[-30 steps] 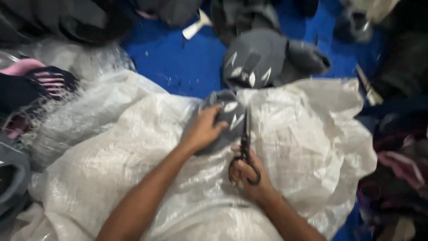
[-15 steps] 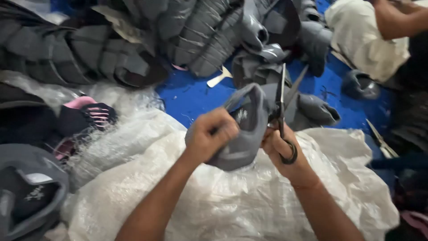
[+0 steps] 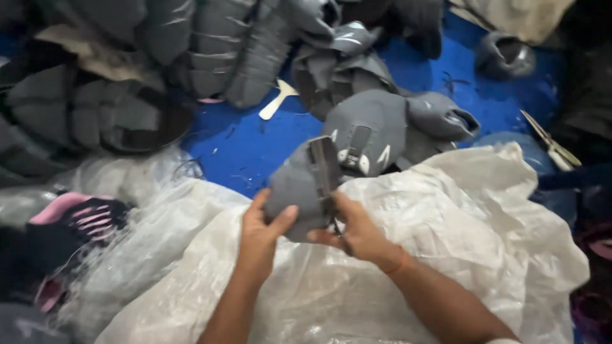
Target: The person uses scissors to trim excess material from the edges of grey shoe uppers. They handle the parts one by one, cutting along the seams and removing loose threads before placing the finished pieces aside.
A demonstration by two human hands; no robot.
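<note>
My left hand (image 3: 261, 232) grips a grey shoe upper (image 3: 294, 188) from the left, thumb across its lower edge. The upper has a dark strap running down its right side. My right hand (image 3: 357, 232) is closed at the strap's lower end. A pair of scissors (image 3: 336, 224) is in that hand, and only a short dark part shows between the fingers. Both hands are above a crumpled white woven sack (image 3: 459, 216) that covers my lap.
More grey uppers (image 3: 376, 124) lie just beyond the hands on a blue sheet (image 3: 248, 146), with tall stacks (image 3: 223, 51) behind. A second pair of scissors (image 3: 551, 143) lies at right. A pink and black upper (image 3: 76, 216) sits at left by clear plastic (image 3: 127, 185).
The scissors stood upright beside the upper before. Now my right hand has dropped to the strap's lower end, hiding most of them. The view has tilted up toward the stacks.
</note>
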